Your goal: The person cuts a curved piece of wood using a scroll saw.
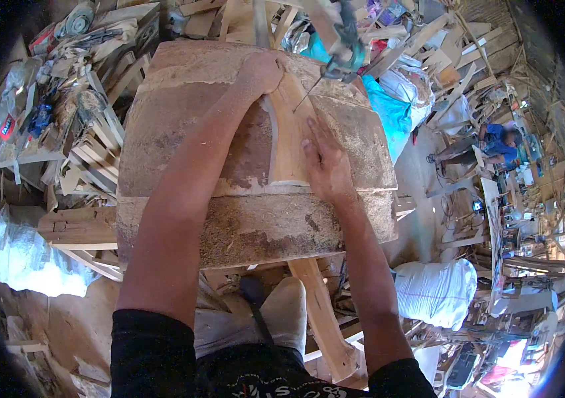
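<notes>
A pale curved wooden piece (287,142) lies on a worn, sawdust-covered wooden worktable (176,126). My left hand (262,73) is curled over its far end, with most fingertips hidden. Along its right edge rests my right hand (329,162), fingers stretched forward and thumb bent near the wood. A thin saw blade (307,95) runs down from a green machine head (347,50) and meets the piece between my two hands. A thin strip at the piece's left edge looks lighter than the rest.
Wood offcuts (106,142) are heaped at the left. Another shaped wooden length (322,318) leans below the table by my legs. A white sack (436,292) and a turquoise sack (388,116) stand at the right. Farther right, a person in blue (498,146) sits.
</notes>
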`<action>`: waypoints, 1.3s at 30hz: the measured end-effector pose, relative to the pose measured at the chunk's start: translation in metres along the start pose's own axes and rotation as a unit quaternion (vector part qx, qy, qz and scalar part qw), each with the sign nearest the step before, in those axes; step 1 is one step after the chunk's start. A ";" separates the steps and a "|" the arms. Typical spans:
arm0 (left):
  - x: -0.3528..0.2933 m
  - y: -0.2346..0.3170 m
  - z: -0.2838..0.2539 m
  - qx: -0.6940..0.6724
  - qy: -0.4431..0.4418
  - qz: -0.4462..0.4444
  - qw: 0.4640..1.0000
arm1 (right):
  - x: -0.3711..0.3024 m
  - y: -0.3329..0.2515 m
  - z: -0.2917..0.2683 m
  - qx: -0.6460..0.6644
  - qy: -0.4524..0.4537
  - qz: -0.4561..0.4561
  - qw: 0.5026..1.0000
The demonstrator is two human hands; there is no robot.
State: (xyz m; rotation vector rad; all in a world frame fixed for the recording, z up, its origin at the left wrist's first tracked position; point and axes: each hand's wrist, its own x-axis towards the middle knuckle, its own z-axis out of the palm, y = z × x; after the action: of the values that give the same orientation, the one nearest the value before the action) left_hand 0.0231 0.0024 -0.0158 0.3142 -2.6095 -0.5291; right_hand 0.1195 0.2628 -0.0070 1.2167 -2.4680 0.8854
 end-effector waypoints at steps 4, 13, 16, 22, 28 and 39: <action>0.004 -0.008 0.002 -0.014 0.005 0.012 1.000 | 0.003 0.000 0.004 -0.003 -0.005 0.007 1.000; 0.001 0.003 -0.011 -0.017 -0.019 -0.030 0.999 | 0.004 0.012 0.008 0.005 0.005 -0.004 1.000; 0.003 0.001 -0.009 -0.015 -0.027 -0.026 0.999 | 0.005 0.012 0.008 0.000 0.011 -0.012 1.000; 0.014 -0.010 0.009 -0.003 -0.003 -0.016 1.000 | 0.005 0.010 0.012 -0.004 0.020 0.003 1.000; 0.017 -0.011 0.013 -0.046 -0.003 -0.015 0.999 | 0.005 0.013 0.011 -0.007 0.012 0.012 1.000; 0.025 -0.023 0.017 -0.075 -0.016 -0.060 0.995 | 0.010 0.008 0.014 0.001 0.010 0.024 1.000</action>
State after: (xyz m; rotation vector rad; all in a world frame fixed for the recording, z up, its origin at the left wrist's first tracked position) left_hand -0.0041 -0.0207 -0.0301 0.4167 -2.5738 -0.7723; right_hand 0.1082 0.2513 -0.0170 1.1494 -2.4902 0.9088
